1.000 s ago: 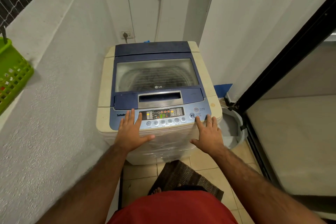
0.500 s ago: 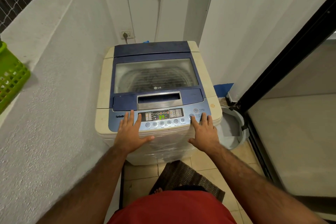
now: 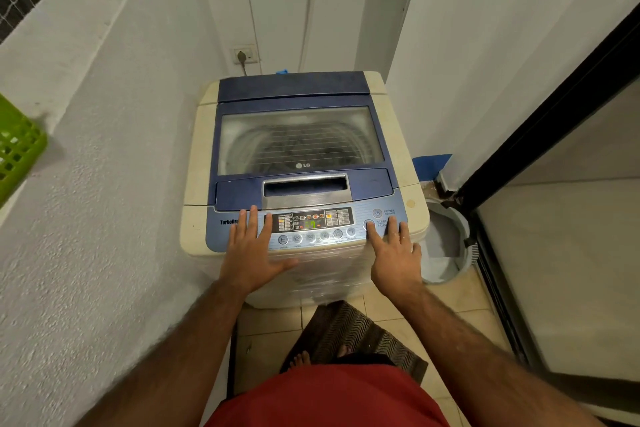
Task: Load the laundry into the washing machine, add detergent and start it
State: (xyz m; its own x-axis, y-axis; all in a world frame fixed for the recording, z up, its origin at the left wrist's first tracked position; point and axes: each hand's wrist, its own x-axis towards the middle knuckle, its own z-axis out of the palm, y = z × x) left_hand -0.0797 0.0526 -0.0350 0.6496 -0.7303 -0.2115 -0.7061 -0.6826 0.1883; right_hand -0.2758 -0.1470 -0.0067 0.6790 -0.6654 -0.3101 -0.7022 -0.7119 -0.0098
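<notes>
A top-loading washing machine [image 3: 197,163] with a blue lid stands against the wall, lid closed. Dark laundry [image 3: 304,146] shows dimly through the lid window. The control panel [image 3: 311,224] is lit, its display showing green digits. My left hand [image 3: 251,251] lies flat on the panel's left end, fingers straight. My right hand [image 3: 394,250] rests at the panel's right end, its index finger touching the start/pause button [image 3: 369,224]. No detergent is in view.
A green plastic basket [image 3: 17,146] sits on the ledge at left. A grey bucket [image 3: 446,246] stands on the floor right of the machine. A dark striped mat [image 3: 353,329] lies under my feet. A sliding glass door [image 3: 554,253] runs along the right.
My right hand has slid left along the panel edge and its index finger has come onto the start/pause button. The display digits lit up green. My left hand has stayed put.
</notes>
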